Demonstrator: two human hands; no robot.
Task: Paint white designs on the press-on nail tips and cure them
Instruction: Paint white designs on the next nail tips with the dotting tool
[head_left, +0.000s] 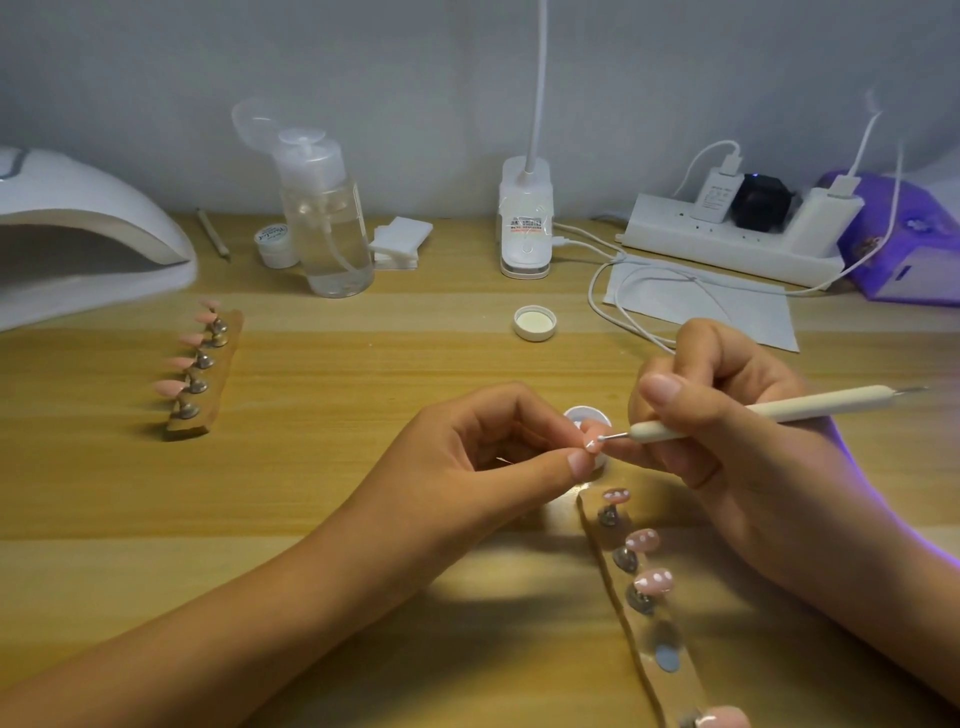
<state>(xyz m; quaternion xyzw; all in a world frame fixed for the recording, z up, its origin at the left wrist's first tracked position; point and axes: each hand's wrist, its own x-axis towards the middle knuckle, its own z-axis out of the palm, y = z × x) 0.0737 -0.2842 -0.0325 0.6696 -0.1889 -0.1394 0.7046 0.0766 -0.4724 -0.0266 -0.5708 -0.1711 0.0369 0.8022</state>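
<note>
One pink nail tip (592, 440) is pinched by the left hand (483, 452), lower centre; the dotting tool (810, 406), gripped by the right hand (753, 467), is pointed leftward onto it.

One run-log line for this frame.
step: dotting white | left hand: pinches nail tip | right hand: holds dotting tool | near strip: dotted tips mounted

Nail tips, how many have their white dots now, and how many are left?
Three tips on the near strip already have white dots. The left hand pinches a fourth tip while the right hand dots it with the dotting tool. Five plain pink tips on the far strip wait, then curing in the nail lamp.
</note>
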